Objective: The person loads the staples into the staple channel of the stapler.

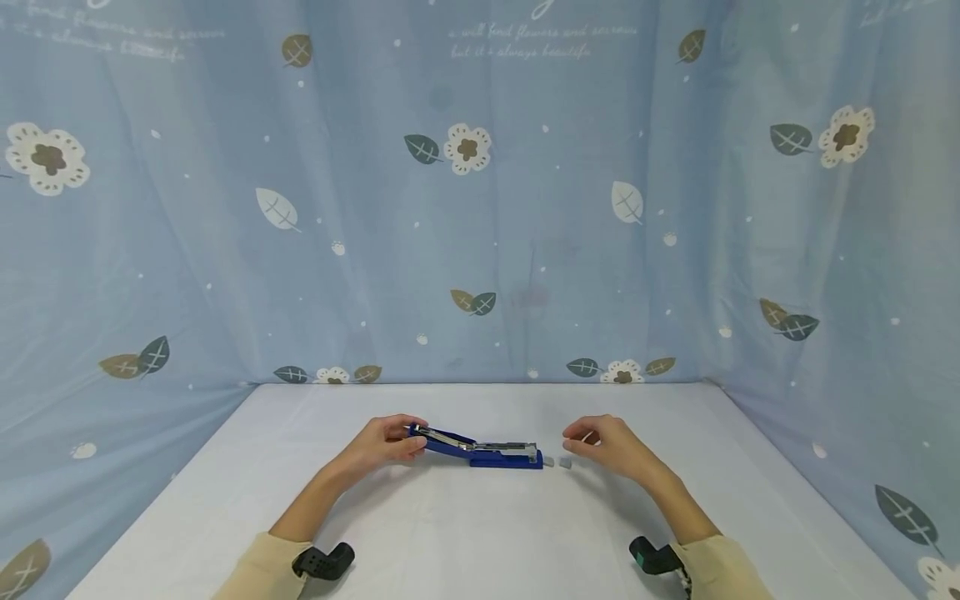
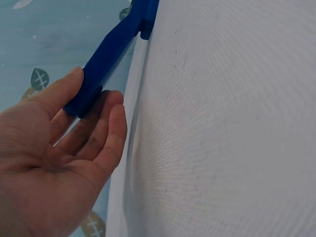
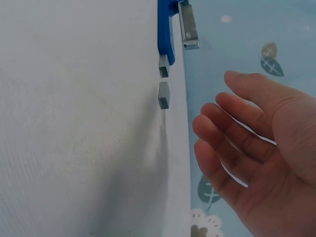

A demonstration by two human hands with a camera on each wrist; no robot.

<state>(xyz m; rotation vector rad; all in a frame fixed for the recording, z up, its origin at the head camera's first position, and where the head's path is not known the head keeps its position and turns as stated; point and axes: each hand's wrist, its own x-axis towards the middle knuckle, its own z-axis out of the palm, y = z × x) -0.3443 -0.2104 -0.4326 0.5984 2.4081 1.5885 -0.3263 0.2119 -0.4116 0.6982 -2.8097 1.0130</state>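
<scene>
Left hand (image 1: 386, 442) grip closed on the raised top arm of the stapler (image 1: 480, 450), thumb above, fingers beneath. Stapler lying open, mid-surface (image 1: 480, 533). Two staple blocks (image 1: 557, 462) just beside its far end. Right hand (image 1: 607, 444) beyond the blocks, fingers relaxed, holding nothing.

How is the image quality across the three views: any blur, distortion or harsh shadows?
Head view: even soft light, wide-angle bowing, stapler sharp. Left wrist view: left hand close and slightly soft. Right wrist view: right hand soft, staple blocks crisp with faint shadow.
</scene>
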